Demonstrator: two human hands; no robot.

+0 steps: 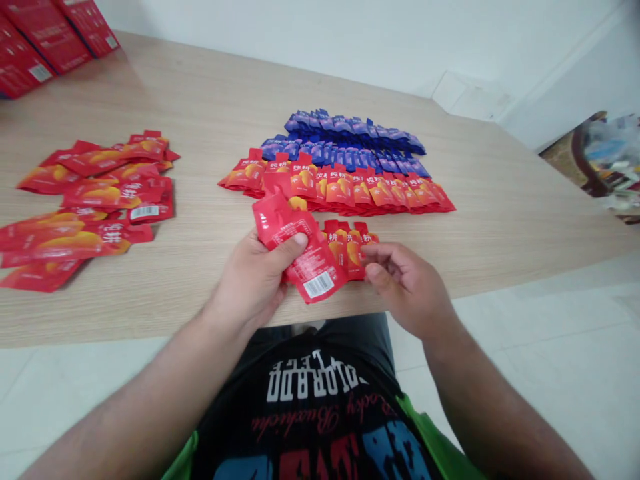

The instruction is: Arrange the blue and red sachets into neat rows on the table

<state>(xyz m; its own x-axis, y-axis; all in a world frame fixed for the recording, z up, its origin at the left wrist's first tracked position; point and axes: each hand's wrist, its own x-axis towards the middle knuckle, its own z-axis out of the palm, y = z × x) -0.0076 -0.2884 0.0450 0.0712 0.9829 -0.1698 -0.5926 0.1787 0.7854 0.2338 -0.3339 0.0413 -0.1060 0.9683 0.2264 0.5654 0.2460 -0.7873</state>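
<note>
Red sachet (300, 247) sits pinched in my left hand (253, 277), with the thumb (297, 243) pressed across its face and the fingers curled behind it; that is a firm, narrow hold, and the pouch rises from the hand toward the table's far side; its barcode panel (319, 285) hangs out past the thumb, on the side nearest my right hand (407, 287); that hand is empty, half-curled and held low over the table, its fingertips (369, 255) at the end of a short row of red sachets (350, 250), though from this angle I can't be sure they touch; the held sachet overlaps that short row and partly blocks my view of it; just beyond stands a long row of red-and-orange sachets (335, 190), and behind it lie overlapping rows of blue sachets (345, 140); a loose heap of red sachets (90, 200) lies well off to the left on the pale wood-grain table (450, 180); red cartons (47, 40) sit at the far left corner; the sachet's long axis runs diagonally, with its shaped top up and to the left and its barcode end down and to the right; its back faces up toward me.
</note>
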